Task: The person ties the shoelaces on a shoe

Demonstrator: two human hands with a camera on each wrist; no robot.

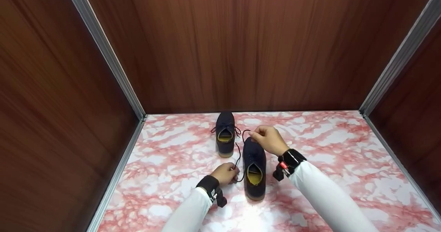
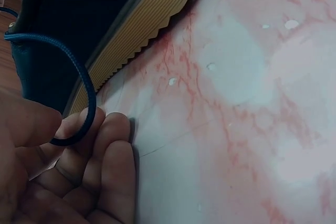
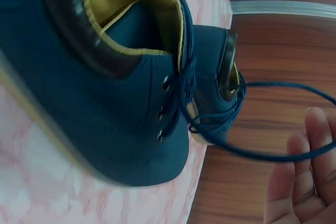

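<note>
A dark blue shoe (image 1: 254, 191) with a yellow lining stands on the floor between my two hands, its toe pointing away. My left hand (image 1: 224, 174), low beside the shoe's left side, pinches one of its blue laces (image 2: 86, 82) between thumb and finger. Past the toe, my right hand (image 1: 270, 140) pinches the other lace (image 3: 252, 154), which runs slack from the eyelets in the right wrist view. The fingertips on that lace are partly cut off there. Farther forward and left stands the matching shoe (image 1: 225, 148), its lace (image 1: 237, 130) tied in a bow.
The floor (image 1: 320, 149) has a red and white marbled surface. Brown wood-grain panels (image 1: 220, 46) rise at the back and both sides, joined by grey metal strips (image 1: 113, 61) at the corners. The matching shoe's toe is close to the back panel.
</note>
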